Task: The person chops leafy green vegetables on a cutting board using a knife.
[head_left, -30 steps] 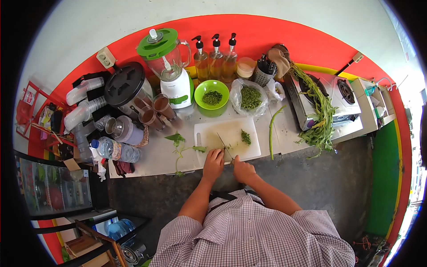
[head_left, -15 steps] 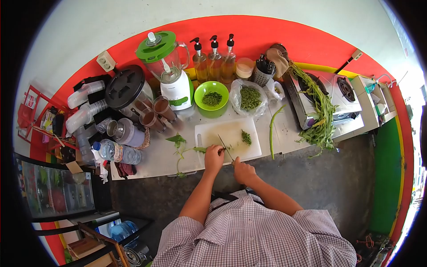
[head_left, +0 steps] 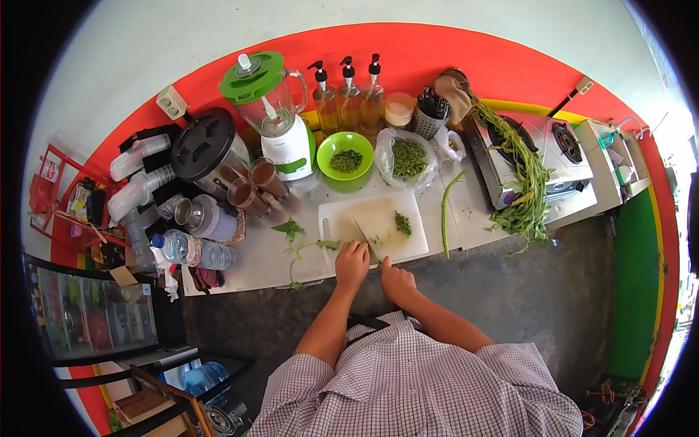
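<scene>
My right hand (head_left: 398,281) is closed round the handle of a knife (head_left: 363,233), whose blade slants up and left over the white cutting board (head_left: 335,213). Beside the blade, my left hand (head_left: 352,265) is curled, its fingers bent down over the end of a leafy green stem (head_left: 327,245). That stem trails left off the board onto the counter; the part under my fingers is hidden. A small heap of chopped greens (head_left: 403,223) lies on the board's right half, and a few bits are scattered near the blade.
Behind the board stand a green bowl (head_left: 347,182) and a plastic bag (head_left: 408,159), both holding chopped greens. A long green stalk (head_left: 445,218) lies to the right. Leafy stems (head_left: 528,182) drape over the stove (head_left: 568,175). A blender (head_left: 287,149), glasses and bottles stand left.
My left hand's fingers have curled lower beside the blade, and the hand has shifted slightly. The knife has moved a little left at its tip. The chopped heap looks the same.
</scene>
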`<state>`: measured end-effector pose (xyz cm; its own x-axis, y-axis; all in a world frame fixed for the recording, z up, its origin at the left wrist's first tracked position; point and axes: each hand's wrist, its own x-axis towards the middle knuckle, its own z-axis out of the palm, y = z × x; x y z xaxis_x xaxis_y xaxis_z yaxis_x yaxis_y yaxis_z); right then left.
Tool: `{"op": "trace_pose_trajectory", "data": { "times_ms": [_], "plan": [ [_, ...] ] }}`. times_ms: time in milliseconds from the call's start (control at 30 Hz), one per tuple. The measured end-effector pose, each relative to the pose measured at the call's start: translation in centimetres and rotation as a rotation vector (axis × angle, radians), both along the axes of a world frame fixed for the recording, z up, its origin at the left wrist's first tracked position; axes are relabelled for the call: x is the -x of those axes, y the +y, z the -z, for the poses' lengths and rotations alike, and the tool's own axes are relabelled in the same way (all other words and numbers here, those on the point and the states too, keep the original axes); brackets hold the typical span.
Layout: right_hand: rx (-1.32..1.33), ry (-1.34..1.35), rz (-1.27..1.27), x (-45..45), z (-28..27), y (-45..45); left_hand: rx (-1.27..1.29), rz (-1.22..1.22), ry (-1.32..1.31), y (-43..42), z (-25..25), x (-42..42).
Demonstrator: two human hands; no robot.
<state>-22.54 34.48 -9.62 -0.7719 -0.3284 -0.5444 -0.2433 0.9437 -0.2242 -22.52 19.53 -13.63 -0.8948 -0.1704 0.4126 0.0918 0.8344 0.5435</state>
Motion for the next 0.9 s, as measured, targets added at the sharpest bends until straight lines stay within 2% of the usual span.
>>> {"op": "trace_pose_trajectory", "data": {
  "times_ms": [367,500,667,767,900],
  "plan": [
    [0.006,0.051,-0.05,0.2,0.2,0.3,-0.16,-0.153,-0.189,0.6,-0.2,1.0],
    [-0.005,-0.032,-0.058,0.7,-0.7,-0.1,-0.019,-0.139,-0.152,0.8,-0.6,0.8],
    [0.01,-0.003,-0.048,0.2,0.5,0.0,0.113,-0.138,-0.117,1.2,-0.8,0.2],
    [0.021,-0.008,-0.071,0.6,-0.5,0.0,0.029,-0.173,-0.092,1.2,-0.8,0.2],
    [0.017,0.006,-0.048,-0.6,-0.4,-0.1,-0.089,-0.232,-0.192,0.9,-1.1,0.5]
  ]
}}
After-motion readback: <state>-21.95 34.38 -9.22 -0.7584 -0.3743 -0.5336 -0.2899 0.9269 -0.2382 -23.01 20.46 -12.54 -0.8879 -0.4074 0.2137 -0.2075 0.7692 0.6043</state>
